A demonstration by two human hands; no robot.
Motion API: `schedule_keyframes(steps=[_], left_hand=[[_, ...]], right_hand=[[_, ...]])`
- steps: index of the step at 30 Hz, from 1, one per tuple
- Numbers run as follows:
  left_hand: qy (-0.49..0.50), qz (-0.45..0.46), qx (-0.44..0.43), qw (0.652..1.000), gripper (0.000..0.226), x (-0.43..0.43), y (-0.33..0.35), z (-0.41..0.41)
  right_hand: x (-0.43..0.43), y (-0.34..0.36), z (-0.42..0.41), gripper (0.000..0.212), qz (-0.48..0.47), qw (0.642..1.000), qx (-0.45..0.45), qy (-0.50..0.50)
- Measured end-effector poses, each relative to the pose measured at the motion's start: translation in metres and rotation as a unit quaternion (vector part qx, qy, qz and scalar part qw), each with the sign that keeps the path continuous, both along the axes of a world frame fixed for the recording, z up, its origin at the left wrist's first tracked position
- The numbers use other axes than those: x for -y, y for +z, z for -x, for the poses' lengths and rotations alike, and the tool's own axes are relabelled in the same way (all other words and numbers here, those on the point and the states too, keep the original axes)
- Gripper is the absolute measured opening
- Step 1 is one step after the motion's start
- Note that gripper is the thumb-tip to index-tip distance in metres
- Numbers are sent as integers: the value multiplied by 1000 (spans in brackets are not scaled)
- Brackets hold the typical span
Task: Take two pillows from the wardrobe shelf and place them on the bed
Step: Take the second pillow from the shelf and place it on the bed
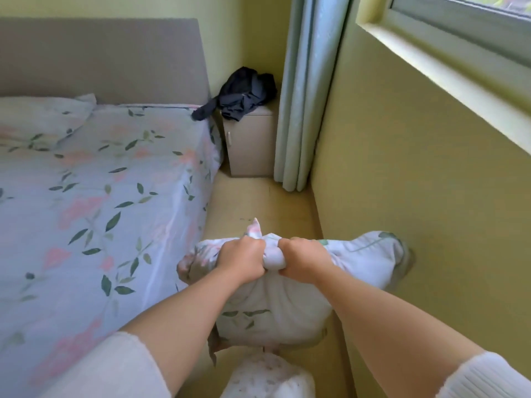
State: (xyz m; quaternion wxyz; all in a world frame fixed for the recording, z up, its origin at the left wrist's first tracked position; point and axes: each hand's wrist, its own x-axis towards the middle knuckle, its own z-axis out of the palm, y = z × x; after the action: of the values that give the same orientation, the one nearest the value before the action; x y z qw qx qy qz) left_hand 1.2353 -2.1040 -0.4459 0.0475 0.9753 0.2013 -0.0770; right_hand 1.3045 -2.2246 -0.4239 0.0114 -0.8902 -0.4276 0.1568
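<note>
A white pillow (275, 308) with a leaf and flower print hangs in the narrow aisle to the right of the bed (94, 196). My left hand (241, 259) and my right hand (304, 261) both grip its bunched top edge, knuckles side by side. Another pillow (40, 122) in the same print lies at the bed's head on the left. The bed carries a matching floral sheet and has a grey-brown headboard (100, 58).
A beige nightstand (250, 145) with dark clothing (244, 94) on it stands in the corner beyond the aisle. A pale curtain (304, 96) hangs beside it. The yellow wall (416, 196) and window sill (448, 70) close the right side. White printed fabric (267, 377) shows at the bottom edge.
</note>
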Motion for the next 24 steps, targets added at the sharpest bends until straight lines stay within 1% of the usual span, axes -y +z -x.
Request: schedule_keyframes(steps=[3,8,14,21,24], left_hand=[[22,4,10,1000,89,-43,-7,-53],[54,18,6,998,87,-114,-5,-132],[87,27,11,996,87,-189,14,-202],[184,32,7,982,87,-300,31,-285],[203,23,-2,979,84,-353,42,-327]], right_hand=[[-47,-3,-57,34,10,1000,-4,20],[-123,-1,-144,34,31,998,-15,45],[-207,14,-225,35,21,996,5,92],[-331,29,-321,39,3,987,18,162],[-391,35,-369,41,1,982,10,187]])
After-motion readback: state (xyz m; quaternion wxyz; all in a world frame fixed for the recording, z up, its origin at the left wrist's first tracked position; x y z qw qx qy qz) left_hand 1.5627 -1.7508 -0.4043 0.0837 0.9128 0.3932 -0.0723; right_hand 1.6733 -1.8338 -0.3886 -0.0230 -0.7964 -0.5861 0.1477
